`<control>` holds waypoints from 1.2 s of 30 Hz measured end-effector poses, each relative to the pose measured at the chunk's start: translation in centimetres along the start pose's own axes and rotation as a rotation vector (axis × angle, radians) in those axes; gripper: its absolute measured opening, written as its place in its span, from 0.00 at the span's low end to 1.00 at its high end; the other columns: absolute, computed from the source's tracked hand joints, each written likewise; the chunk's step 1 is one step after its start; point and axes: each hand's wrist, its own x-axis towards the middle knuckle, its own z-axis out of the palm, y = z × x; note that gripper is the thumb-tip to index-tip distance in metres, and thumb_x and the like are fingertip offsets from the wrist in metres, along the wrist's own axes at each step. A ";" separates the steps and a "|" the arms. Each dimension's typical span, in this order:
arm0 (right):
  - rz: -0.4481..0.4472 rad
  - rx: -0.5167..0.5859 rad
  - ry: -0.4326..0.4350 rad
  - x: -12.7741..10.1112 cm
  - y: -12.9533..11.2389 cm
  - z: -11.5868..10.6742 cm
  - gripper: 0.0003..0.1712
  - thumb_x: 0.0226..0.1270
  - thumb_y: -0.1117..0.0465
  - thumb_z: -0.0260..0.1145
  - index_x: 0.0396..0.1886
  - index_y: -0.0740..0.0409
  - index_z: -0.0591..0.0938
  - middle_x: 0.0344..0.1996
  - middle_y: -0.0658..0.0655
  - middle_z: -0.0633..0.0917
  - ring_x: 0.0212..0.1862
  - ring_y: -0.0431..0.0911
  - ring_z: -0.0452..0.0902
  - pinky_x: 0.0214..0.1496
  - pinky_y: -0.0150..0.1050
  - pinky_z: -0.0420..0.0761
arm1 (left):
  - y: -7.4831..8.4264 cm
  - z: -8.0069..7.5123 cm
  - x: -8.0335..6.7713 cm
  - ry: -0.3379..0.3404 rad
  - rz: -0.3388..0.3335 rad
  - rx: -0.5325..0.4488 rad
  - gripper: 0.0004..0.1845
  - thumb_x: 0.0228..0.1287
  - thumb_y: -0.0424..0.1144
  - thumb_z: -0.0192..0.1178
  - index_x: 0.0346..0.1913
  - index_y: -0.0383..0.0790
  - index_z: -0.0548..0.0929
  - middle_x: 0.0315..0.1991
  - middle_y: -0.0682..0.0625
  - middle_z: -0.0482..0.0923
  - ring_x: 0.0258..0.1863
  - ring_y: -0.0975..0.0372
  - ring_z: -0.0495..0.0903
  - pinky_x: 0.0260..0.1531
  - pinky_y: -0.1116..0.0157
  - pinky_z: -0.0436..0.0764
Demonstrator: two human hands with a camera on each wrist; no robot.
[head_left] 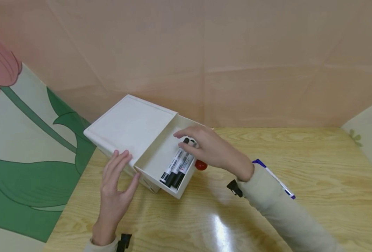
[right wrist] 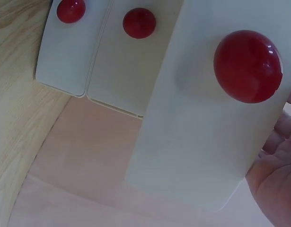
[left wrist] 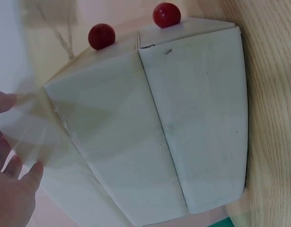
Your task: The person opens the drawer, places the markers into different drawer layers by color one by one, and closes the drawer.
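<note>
While both hands (head_left: 161, 164) touch it: one drawer (head_left: 161, 159), three markers (head_left: 177, 168).

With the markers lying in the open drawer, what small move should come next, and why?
Probably the right hand lets go of the markers and withdraws: they already lie in the open drawer, and the left hand steadies the box.

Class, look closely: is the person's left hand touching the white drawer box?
Touching. The head view shows the left hand with straight fingers and thumb laid against the side of the white drawer box, beside the open drawer.
</note>
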 end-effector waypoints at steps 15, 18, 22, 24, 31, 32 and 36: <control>-0.165 0.087 0.207 -2.7 0.1 0.6 0.17 0.69 0.62 0.66 0.56 0.56 0.83 0.54 0.52 0.86 0.60 0.46 0.79 0.64 0.46 0.81 | -0.4 -0.2 -0.3 0.004 0.003 0.001 0.25 0.58 0.35 0.66 0.60 0.31 0.79 0.62 0.36 0.77 0.73 0.48 0.65 0.78 0.61 0.60; -0.196 0.094 0.255 -3.1 0.0 0.5 0.17 0.66 0.63 0.68 0.55 0.57 0.83 0.53 0.52 0.86 0.58 0.46 0.80 0.62 0.45 0.82 | -0.4 -0.2 -0.2 0.012 0.009 -0.004 0.25 0.58 0.35 0.65 0.60 0.30 0.79 0.62 0.35 0.77 0.73 0.48 0.65 0.78 0.59 0.60; -0.206 0.119 0.305 -3.7 -0.1 0.5 0.18 0.63 0.64 0.71 0.53 0.58 0.84 0.51 0.52 0.87 0.56 0.46 0.81 0.60 0.44 0.83 | -0.4 -0.2 -0.2 0.014 0.008 -0.006 0.28 0.52 0.29 0.66 0.60 0.30 0.79 0.62 0.36 0.77 0.73 0.48 0.65 0.78 0.59 0.60; -0.193 0.127 0.324 -4.1 -0.1 0.5 0.18 0.62 0.64 0.72 0.53 0.58 0.84 0.51 0.53 0.87 0.56 0.46 0.82 0.60 0.44 0.83 | -0.4 -0.2 -0.2 0.016 0.012 -0.008 0.28 0.52 0.30 0.66 0.60 0.30 0.79 0.62 0.35 0.77 0.72 0.47 0.65 0.78 0.59 0.60; -0.169 0.130 0.384 -5.2 -0.1 0.8 0.19 0.60 0.66 0.72 0.52 0.58 0.84 0.49 0.53 0.88 0.54 0.46 0.83 0.59 0.41 0.84 | -0.4 -0.3 -0.2 0.019 0.014 -0.008 0.25 0.60 0.37 0.64 0.59 0.30 0.79 0.62 0.35 0.77 0.72 0.47 0.65 0.78 0.59 0.60; -0.168 0.130 0.393 -5.4 -0.1 0.9 0.19 0.60 0.67 0.73 0.52 0.57 0.85 0.49 0.53 0.88 0.54 0.46 0.83 0.59 0.41 0.84 | -0.4 -0.4 -0.3 0.016 0.010 -0.008 0.25 0.60 0.37 0.64 0.60 0.30 0.79 0.62 0.35 0.77 0.72 0.48 0.65 0.78 0.59 0.60; -0.132 0.126 0.425 -5.9 0.1 1.2 0.19 0.60 0.67 0.73 0.52 0.56 0.85 0.50 0.52 0.88 0.55 0.46 0.83 0.61 0.40 0.83 | -0.3 -0.4 -0.3 0.011 0.000 -0.007 0.26 0.56 0.33 0.66 0.60 0.31 0.79 0.63 0.36 0.77 0.73 0.47 0.65 0.78 0.59 0.60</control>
